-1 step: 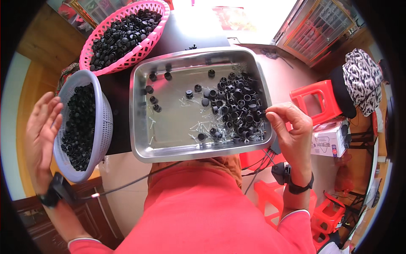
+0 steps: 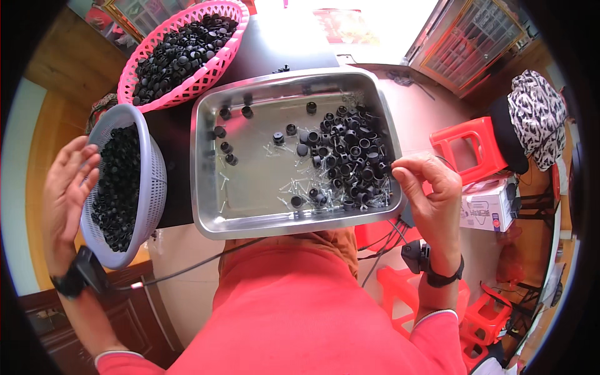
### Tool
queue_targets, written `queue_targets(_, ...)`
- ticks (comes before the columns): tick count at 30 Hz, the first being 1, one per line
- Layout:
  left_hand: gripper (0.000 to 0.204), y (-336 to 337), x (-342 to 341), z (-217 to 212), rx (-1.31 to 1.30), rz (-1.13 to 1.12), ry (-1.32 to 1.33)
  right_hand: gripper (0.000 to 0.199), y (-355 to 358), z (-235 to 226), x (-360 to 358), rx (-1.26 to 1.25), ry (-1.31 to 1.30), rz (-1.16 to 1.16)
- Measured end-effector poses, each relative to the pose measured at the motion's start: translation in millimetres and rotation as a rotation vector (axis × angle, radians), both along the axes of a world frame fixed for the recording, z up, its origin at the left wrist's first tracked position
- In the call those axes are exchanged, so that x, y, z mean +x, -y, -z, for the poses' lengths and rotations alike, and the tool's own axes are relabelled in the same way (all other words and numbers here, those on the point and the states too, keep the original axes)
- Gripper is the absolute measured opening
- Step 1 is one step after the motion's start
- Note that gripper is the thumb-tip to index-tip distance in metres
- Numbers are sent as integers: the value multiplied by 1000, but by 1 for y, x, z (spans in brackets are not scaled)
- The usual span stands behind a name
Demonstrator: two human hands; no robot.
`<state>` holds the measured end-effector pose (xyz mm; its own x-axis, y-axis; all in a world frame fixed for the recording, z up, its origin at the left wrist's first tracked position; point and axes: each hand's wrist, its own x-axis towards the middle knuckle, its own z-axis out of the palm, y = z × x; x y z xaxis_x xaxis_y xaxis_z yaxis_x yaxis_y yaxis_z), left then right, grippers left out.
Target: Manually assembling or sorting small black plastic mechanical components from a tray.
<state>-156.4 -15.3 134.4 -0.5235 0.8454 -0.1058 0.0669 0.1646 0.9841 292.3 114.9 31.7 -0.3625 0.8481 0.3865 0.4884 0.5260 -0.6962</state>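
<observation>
My left hand [image 2: 70, 190] is raised beside the grey-purple mesh basket [image 2: 154, 178], its fingers apart and nothing seen in them. Black caps [image 2: 119, 187] fill that basket. At the right rim of the steel tray [image 2: 250, 228], my right hand [image 2: 434, 187] is closed, thumb and forefinger pinched together. Whatever lies between those fingertips is hidden or too small to name. Inside the tray, round black plastic parts [image 2: 353, 153] are heaped on the right, with small pale screw-like pins [image 2: 297, 187] scattered beside them. Several loose black parts [image 2: 225, 147] lie at the tray's left side.
A pink basket [image 2: 234, 47] heaped with black caps stands at the far left on the dark table [image 2: 275, 44]. To the right are a red stool [image 2: 478, 147], a white box [image 2: 487, 206] and a patterned cloth [image 2: 537, 112]. A cable [image 2: 194, 265] runs from my left wrist across my lap.
My left hand has shifted slightly right, closer over the edge of the grey-purple basket. The right hand keeps its pinch at the tray's rim.
</observation>
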Motion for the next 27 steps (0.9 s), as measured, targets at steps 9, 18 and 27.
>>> queue_targets(9,30,-42,3,55,-748,335,-78,11,7,12,24,-8,-141,-41)
queue_targets(18,34,-33,-23,107,-717,165,-247,12,12,19,46,-61,-186,-11)
queue_targets(27,49,-31,-38,122,-762,64,2,13,15,27,51,-62,-188,-6)
